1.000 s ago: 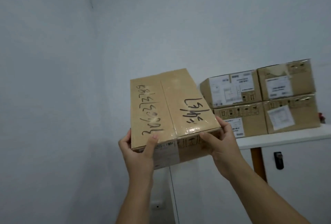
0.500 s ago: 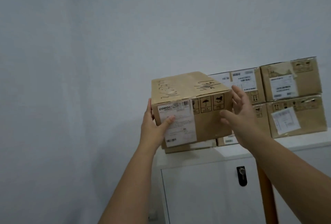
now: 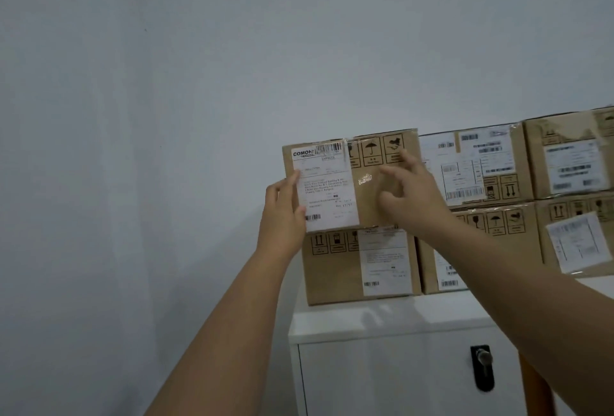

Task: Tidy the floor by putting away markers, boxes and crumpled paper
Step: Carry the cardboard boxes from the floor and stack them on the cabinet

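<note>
A brown cardboard box (image 3: 365, 196) with a white shipping label sits on top of another cardboard box (image 3: 335, 269), at the left end of the white cabinet top (image 3: 382, 319). My left hand (image 3: 282, 212) grips the upper box's left edge, with the thumb on the label. My right hand (image 3: 412, 196) is in front of the box's right half, fingers spread against its face and holding nothing. The upper box sticks out slightly to the left of the one under it.
Two more stacks of taped boxes (image 3: 475, 166) (image 3: 571, 156) stand to the right on the same cabinet. The cabinet door has a black lock handle (image 3: 482, 367), and a wooden leg (image 3: 535, 389) stands beside it. Bare grey walls rise to the left and behind.
The box went from being held tilted in the air in both hands to lying on the lower box. My right hand let go of its side and now rests flat on its front.
</note>
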